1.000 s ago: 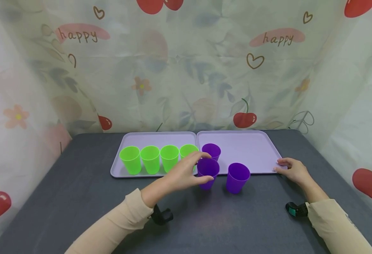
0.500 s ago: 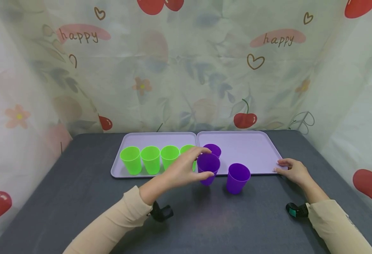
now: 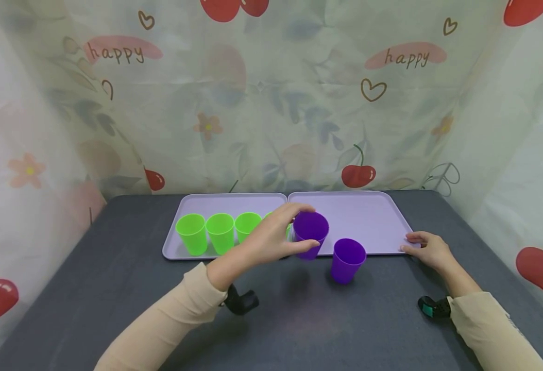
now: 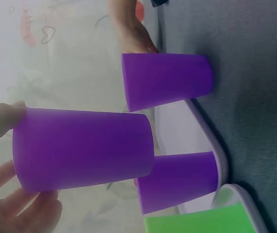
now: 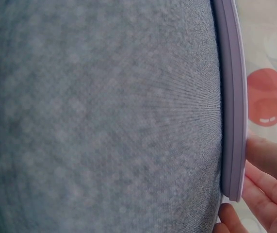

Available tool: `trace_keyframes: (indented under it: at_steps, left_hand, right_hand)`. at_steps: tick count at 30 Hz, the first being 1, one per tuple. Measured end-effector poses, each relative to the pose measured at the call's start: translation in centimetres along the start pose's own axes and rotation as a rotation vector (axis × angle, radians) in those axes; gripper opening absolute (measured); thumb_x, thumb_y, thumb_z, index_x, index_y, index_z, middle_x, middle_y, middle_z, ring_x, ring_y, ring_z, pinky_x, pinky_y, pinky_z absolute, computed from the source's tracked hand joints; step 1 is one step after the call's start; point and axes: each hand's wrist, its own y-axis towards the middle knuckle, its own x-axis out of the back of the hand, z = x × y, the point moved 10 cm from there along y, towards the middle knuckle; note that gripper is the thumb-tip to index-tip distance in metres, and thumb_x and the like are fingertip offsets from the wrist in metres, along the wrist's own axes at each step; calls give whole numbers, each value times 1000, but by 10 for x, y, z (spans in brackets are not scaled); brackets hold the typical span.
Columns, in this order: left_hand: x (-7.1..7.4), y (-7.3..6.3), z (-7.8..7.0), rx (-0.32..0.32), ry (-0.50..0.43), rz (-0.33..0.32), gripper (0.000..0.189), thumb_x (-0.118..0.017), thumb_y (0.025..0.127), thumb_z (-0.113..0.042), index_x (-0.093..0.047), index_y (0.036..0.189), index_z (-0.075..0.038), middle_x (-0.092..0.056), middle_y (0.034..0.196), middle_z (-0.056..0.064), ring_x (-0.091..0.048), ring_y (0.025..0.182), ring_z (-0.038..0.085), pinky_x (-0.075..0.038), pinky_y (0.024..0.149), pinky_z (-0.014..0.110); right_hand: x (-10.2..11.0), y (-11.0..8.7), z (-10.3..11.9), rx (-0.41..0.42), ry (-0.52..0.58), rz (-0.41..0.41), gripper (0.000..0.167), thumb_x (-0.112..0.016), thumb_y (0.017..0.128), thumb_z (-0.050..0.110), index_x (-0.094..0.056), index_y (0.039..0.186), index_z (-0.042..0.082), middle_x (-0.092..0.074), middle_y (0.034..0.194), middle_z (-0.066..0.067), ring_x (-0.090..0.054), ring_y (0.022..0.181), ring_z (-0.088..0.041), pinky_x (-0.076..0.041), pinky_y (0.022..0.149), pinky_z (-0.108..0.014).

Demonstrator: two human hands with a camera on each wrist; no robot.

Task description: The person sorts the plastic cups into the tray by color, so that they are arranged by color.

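Observation:
My left hand (image 3: 271, 234) holds a purple cup (image 3: 310, 229) between thumb and fingers near its rim. In the left wrist view this cup is raised in front of a second purple cup (image 4: 177, 179), which stands at the right tray's near left corner. The head view hides that second one behind the held cup. A third purple cup (image 3: 347, 262) stands upright on the table just before the right lilac tray (image 3: 364, 221). At that tray's near right corner, my right hand (image 3: 429, 250) grips the edge; its thumb lies on the rim (image 5: 233, 97).
Several green cups (image 3: 220, 233) stand in a row on the left lilac tray (image 3: 230, 200), the rightmost mostly behind my left hand. Both trays lie side by side on a dark grey table (image 3: 299, 324). A printed curtain (image 3: 271, 103) hangs behind and along the sides.
My left hand has lifted the purple cup off the table and carried it forward and slightly right, over the right tray's near edge. The right hand has stayed at its corner.

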Motion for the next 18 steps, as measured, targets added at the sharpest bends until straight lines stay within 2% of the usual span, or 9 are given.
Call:
trace_keyframes:
  at_steps: [10, 18]
  left_hand:
    - [4, 20, -9, 8, 25, 1, 58, -75, 77, -31, -52, 126, -10, -56, 126, 4, -54, 111, 17, -49, 94, 32]
    - [4, 38, -6, 20, -2, -6, 56, -74, 79, -31, -52, 126, -11, -56, 123, 3, -54, 108, 15, -49, 93, 29]
  right_hand:
    - [1, -1, 2, 4, -14, -4, 56, -62, 89, 29, -48, 124, -12, -51, 125, -34, -49, 110, -48, -45, 90, -56]
    - [1, -2, 2, 9, -9, -9, 56, -62, 89, 29, -48, 124, -12, -51, 125, -34, -48, 111, -48, -44, 91, -56]
